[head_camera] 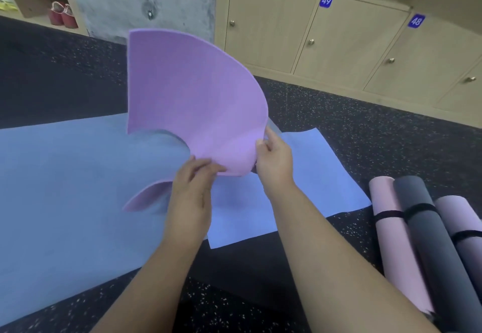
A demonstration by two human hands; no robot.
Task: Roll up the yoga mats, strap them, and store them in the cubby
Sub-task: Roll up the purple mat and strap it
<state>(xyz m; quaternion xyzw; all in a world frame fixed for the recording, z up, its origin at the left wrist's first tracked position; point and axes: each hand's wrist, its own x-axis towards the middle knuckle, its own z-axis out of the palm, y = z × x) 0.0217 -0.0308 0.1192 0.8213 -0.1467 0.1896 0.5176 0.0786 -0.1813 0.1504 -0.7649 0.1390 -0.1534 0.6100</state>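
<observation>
A yoga mat, grey-blue on top and purple underneath (pixel 193 98), lies flat across the dark floor on the left. Its near end is lifted and curled back, so the purple side faces me. My left hand (pixel 193 189) grips the curled edge from below, thumb on the purple face. At the right side of that same edge, my right hand (pixel 273 158) pinches the mat. A second, lighter blue mat (pixel 307 176) lies flat under and to the right of it.
Three rolled, strapped mats lie at the right: pink (pixel 396 241), dark grey (pixel 427 241) and pale lilac (pixel 461 218). Wooden lockers numbered 50 (pixel 260 25), 49 and 48 line the back right. An open cubby with red shoes (pixel 62 14) stands at back left, beside a concrete pillar (pixel 146 1).
</observation>
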